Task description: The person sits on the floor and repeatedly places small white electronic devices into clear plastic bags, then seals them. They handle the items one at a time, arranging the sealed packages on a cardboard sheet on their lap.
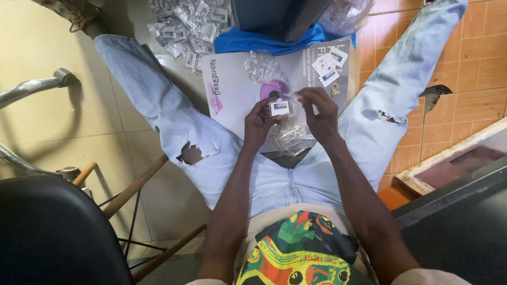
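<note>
Between both hands, over the lap: a small white tag with a blue print (279, 107), pinched at its left edge by the left hand (259, 122), fingers curled and closed on it. Just to the right of the tag, the right hand (320, 112), fingertips drawn together on something thin and clear, probably the mouth of a small clear plastic sleeve (297, 100); too small and glossy to be sure. Neither hand slack or spread; both narrowed to a fine fingertip grip.

Directly beneath the hands, a loose heap of empty clear sleeves (293, 136) lying on a grey printed sheet (232, 92) spread across the thighs. Beyond the right hand, on the far part of that sheet, a few more white tags (328, 67) and a small yellow pin or loop (335, 89). Beyond the left hand and further out, a pile of bagged tags (187, 26) on the floor, with a blue cloth (264, 42) beside it.

Best handled, by the look of it, with a light pinch at the tag's edge only, print kept flat and facing up, the sleeve mouth held apart with the other fingertips, and the tag kept square to that mouth so a corner does not snag or crease the film. Worth keeping both hands low over the sheet, so a dropped piece lands there and not on the floor.
</note>
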